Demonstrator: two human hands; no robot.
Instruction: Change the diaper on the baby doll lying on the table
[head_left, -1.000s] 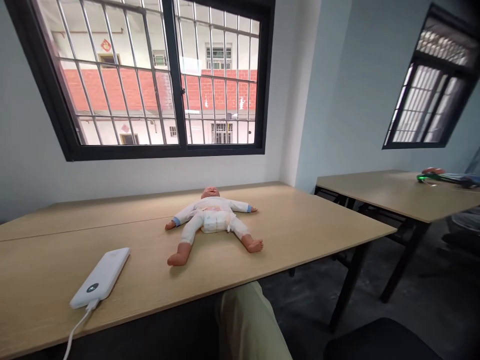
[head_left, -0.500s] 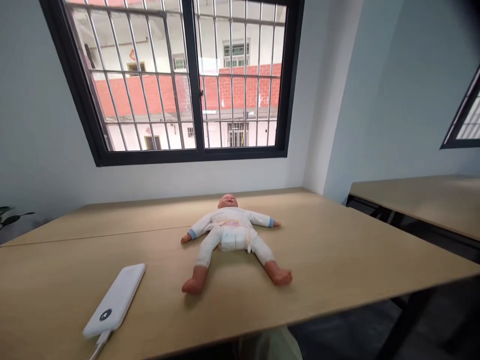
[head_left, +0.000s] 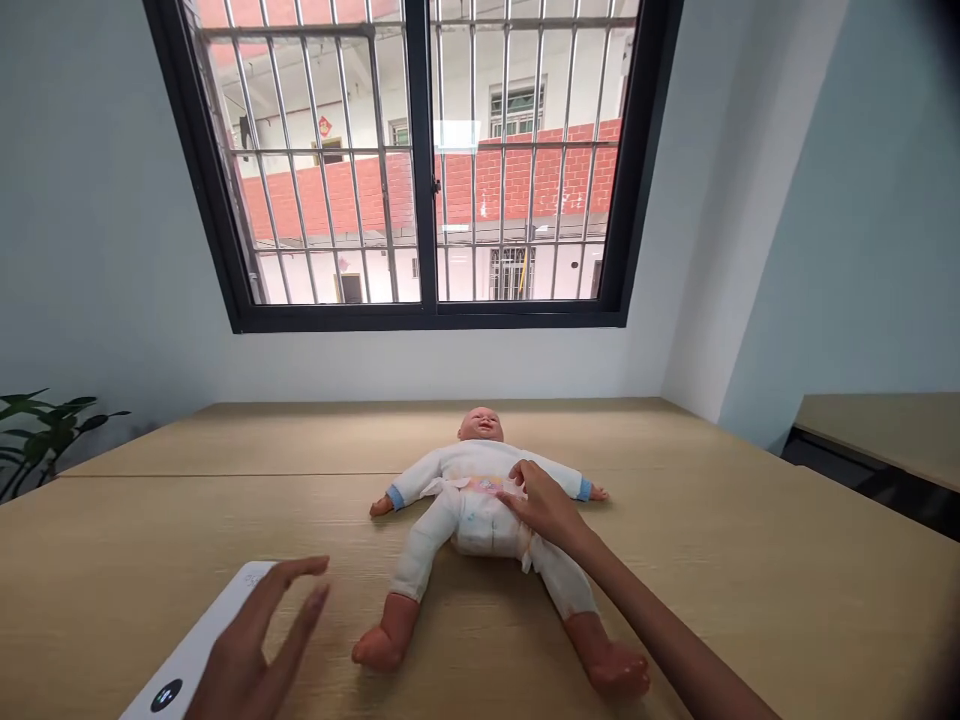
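A baby doll [head_left: 465, 510] in white clothes and a diaper lies on its back on the wooden table [head_left: 787, 580], arms and legs spread, head towards the window. My right hand [head_left: 541, 503] rests on the doll's belly at the diaper's upper edge, fingers bent and touching the cloth. My left hand [head_left: 259, 640] hovers open over the table at the lower left, fingers stretched towards the doll's leg, above a white power bank [head_left: 187, 665].
A barred window [head_left: 427, 160] fills the wall behind the table. Plant leaves [head_left: 41, 425] show at the far left. A second table [head_left: 877, 430] stands at the right edge.
The view has swung left and closer to the doll. Both my hands have come into view; the right one has landed on the doll's belly, the left one is over the power bank.
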